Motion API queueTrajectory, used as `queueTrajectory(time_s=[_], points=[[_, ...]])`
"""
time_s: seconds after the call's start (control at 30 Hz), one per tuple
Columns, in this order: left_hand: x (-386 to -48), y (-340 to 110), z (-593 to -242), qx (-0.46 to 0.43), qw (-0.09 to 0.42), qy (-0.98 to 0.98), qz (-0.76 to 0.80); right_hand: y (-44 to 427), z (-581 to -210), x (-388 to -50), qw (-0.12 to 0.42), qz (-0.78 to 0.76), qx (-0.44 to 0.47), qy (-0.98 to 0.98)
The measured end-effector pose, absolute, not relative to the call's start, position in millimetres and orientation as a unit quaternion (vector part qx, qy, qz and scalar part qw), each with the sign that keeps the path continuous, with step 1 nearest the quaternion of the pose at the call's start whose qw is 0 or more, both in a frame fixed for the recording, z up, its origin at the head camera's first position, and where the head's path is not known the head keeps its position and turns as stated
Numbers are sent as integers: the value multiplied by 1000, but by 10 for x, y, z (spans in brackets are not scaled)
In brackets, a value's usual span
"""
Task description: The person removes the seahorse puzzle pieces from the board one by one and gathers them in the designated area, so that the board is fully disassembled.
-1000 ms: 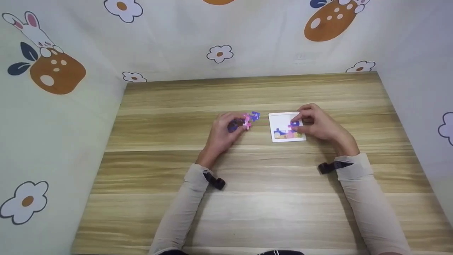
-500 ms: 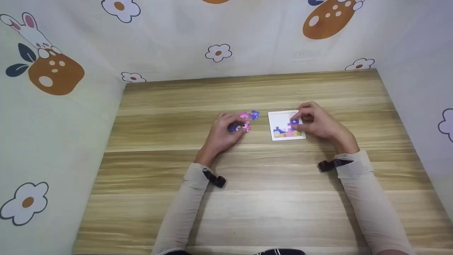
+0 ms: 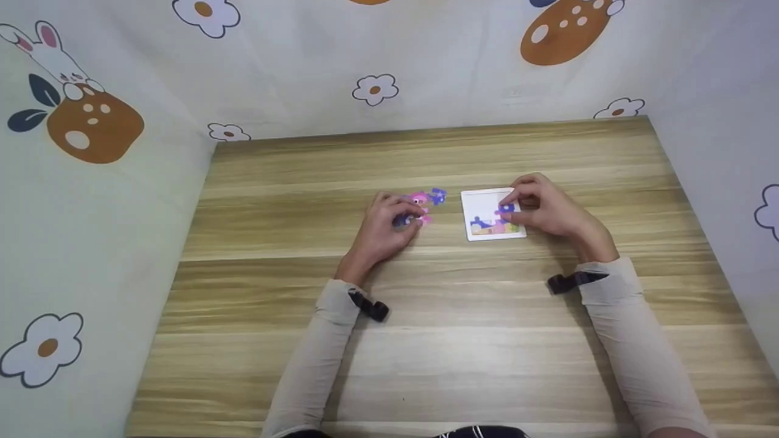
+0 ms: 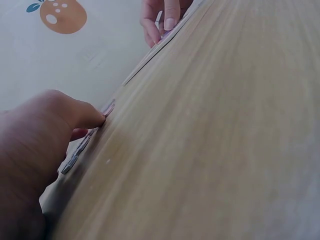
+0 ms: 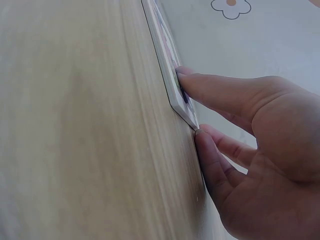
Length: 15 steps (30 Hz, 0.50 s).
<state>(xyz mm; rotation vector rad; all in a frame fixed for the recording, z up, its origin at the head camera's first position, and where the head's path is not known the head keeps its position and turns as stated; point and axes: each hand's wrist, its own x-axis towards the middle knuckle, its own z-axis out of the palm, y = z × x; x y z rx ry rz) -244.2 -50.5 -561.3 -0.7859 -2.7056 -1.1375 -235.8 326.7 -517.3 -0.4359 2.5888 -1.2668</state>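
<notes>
In the head view my left hand (image 3: 387, 228) bends over a small group of jigsaw pieces, its thumb and fingertips pinching a pink jigsaw piece (image 3: 426, 219). Another pink piece with an eye print (image 3: 419, 198) and a blue-purple piece (image 3: 438, 196) lie just beyond; more pieces are partly hidden under the fingers. My right hand (image 3: 548, 210) is at the right side of a white square puzzle tray (image 3: 481, 204). Its thumb and index finger pinch a blue jigsaw piece (image 3: 506, 208) in the tray. Joined pieces (image 3: 487, 228) fill the tray's near edge. In the right wrist view, other fingers touch the tray corner (image 5: 182, 112).
The wood-grain table (image 3: 450, 340) extends around both hands. Pale printed cloth (image 3: 292, 79) hangs behind it and along both sides. Black wrist cameras (image 3: 374, 310) are strapped over the sleeves.
The pink piece at my left fingertips has shifted slightly toward me, and the eye-print piece behind it shows more. My right hand keeps its place at the tray. The head view has shifted slightly.
</notes>
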Motion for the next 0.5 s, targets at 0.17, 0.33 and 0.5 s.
queueTrajectory(time_s=[0.17,0.33,0.5], points=[[-2442,-502,-5616,-263,60,-886,-377,3268,-5177,-2363,108,-428,-152,885],[-2436,-500,-5612,-258,64,-890,-371,3285,-5197,-2368,113,-427,-149,885],[-2430,-502,-5606,-251,60,-893,-369,3282,-5206,-2373,115,-428,-151,884]])
